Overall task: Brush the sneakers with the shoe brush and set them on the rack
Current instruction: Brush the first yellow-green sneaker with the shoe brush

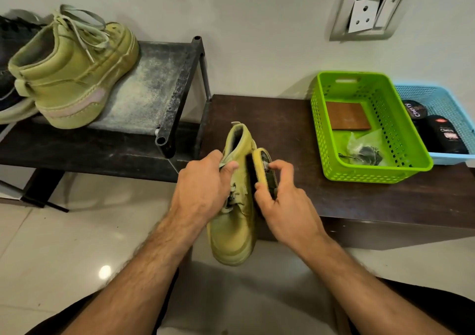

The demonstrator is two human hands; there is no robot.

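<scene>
My left hand [203, 188] grips an olive-green sneaker [235, 232] by its laces and tongue, toe pointing toward me, above the front edge of a dark low table [359, 198]. My right hand [280, 198] holds a yellow-backed shoe brush [263, 170], its dark bristles pressed against the sneaker's right side. The matching sneaker [74, 75] stands on the dusty top shelf of a black shoe rack [159, 82] at the left, laces loose, heel toward me.
A green basket [370, 170] on the table holds a brown wooden piece and a plastic bag. Beside it a blue basket [447, 154] holds black polish containers. A dark shoe [10, 59] sits at the rack's far left. A wall socket is above.
</scene>
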